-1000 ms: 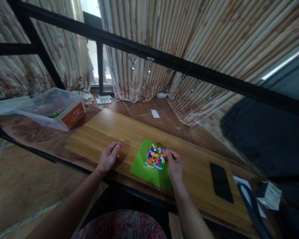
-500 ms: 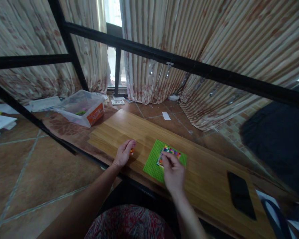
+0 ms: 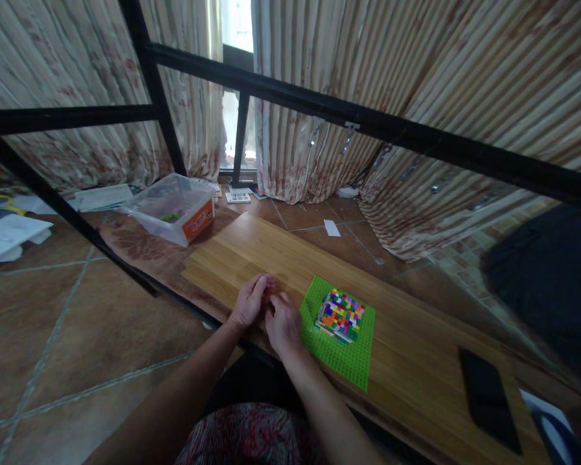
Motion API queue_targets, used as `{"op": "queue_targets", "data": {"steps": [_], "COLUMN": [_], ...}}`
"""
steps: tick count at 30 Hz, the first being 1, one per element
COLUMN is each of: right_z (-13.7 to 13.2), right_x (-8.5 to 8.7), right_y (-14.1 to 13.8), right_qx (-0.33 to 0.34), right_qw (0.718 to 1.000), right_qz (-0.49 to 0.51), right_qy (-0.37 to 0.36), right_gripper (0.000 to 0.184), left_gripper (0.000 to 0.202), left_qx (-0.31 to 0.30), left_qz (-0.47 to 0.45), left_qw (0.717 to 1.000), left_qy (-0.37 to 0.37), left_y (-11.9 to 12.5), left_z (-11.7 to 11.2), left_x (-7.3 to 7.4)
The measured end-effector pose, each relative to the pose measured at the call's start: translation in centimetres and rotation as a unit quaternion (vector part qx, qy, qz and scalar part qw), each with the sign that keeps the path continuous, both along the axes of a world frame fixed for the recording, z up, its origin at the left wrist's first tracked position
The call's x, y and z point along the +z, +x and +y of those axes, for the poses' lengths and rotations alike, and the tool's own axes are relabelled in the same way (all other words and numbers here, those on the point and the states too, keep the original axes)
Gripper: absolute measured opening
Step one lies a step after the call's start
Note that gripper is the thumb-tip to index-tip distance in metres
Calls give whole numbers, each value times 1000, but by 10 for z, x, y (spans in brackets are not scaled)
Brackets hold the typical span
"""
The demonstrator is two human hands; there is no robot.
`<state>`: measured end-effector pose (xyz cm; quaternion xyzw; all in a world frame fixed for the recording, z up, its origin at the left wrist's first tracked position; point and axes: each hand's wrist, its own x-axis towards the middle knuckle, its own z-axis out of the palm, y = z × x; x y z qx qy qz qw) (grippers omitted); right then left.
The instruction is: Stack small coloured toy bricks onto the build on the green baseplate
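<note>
On the wooden board (image 3: 407, 361), near its front edge, both hands meet: left hand (image 3: 248, 302) and right hand (image 3: 281, 323) are touching at the fingertips, just left of one green baseplate (image 3: 341, 352). Left fingers curled inward around small bricks (image 3: 270, 285); a pink-red bit shows at the fingertips, count not resolvable. Right hand fingers bent loosely and pointed toward the left hand; cannot tell whether it has hold of anything. One multicoloured brick block (image 3: 341, 314) sits on the baseplate, toward its far half, several layers high, apart from both hands. One dark phone (image 3: 489, 400) lies flat on the board, well to the right of the baseplate. One clear plastic tub (image 3: 170, 208) with an orange label stands on the floor beyond the board's left end; a few green pieces lie inside, number unclear. One black metal frame (image 3: 319, 110) crosses the view above the board. Striped curtains (image 3: 368, 64) hang behind, at least three panels. Papers (image 3: 10, 232) lie on the tiled floor at far left.
</note>
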<state>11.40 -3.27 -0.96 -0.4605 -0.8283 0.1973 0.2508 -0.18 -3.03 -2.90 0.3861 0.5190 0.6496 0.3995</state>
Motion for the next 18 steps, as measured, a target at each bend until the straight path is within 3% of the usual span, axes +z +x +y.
{"op": "queue_targets", "data": {"steps": [5,9,18], "right_z": [0,-6,-31], "right_x": [-1,0,25], "right_y": [-3,7,76], "right_qx": [-11,0,-65], "right_qw": [1000,1000,985], "right_qz": [-17,27,153], "right_qy": [12,6,-37], "right_gripper": [22,22,19], "left_gripper": [44,46,50], "left_qx": [-7,-9,-7], "left_qz": [12,6,10], "left_qw": [1000,1000,1000], "left_qy": [3,-4,-15], "left_y": [-1,-1,-1], "left_z": [0,0,1], "left_x": [0,-1,0]}}
